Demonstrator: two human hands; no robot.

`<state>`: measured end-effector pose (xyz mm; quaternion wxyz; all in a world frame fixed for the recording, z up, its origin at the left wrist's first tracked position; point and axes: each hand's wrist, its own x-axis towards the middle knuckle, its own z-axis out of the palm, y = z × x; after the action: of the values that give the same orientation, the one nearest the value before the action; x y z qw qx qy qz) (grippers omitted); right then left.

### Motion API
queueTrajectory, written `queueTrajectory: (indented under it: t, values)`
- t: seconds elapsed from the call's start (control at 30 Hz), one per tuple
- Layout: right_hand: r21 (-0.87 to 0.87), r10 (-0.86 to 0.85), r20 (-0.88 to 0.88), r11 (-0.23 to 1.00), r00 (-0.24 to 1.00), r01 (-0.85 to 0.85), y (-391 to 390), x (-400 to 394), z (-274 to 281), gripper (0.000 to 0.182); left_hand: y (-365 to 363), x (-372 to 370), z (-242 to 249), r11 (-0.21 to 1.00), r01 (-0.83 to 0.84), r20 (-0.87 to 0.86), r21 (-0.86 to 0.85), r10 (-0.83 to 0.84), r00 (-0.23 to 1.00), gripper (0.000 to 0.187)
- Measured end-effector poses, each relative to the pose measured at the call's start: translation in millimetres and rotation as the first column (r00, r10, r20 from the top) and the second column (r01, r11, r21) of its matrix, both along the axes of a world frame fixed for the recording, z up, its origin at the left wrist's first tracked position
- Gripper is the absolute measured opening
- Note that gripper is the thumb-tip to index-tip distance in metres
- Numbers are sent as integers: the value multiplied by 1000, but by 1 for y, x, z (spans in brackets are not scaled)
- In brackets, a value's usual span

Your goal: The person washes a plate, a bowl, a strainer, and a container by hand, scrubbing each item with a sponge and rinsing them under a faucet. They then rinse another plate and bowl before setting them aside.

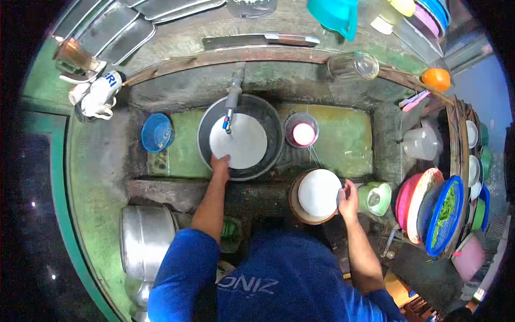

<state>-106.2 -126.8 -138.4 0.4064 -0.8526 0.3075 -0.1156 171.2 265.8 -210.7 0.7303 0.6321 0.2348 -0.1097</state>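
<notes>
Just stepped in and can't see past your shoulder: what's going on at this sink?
A person in a blue shirt stands at a stone sink. The left hand holds a white plate under the tap, inside a dark round basin. The right hand grips the edge of another white plate, resting on a brown bowl at the sink's near rim. A blue bowl and a green cup sit nearby.

Both bare arms out, blue short sleeves.
Left hand stretched far forward, fingers curled in a grip; right hand nearer the body, fingers pinching.
</notes>
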Motion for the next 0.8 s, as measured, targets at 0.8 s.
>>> queueTrajectory:
  t: [0.8]
  values:
    - [-34,405,54,914,913,-404,72,161,61,35,-89,-9,96,948,139,51,-285,-130,990,54]
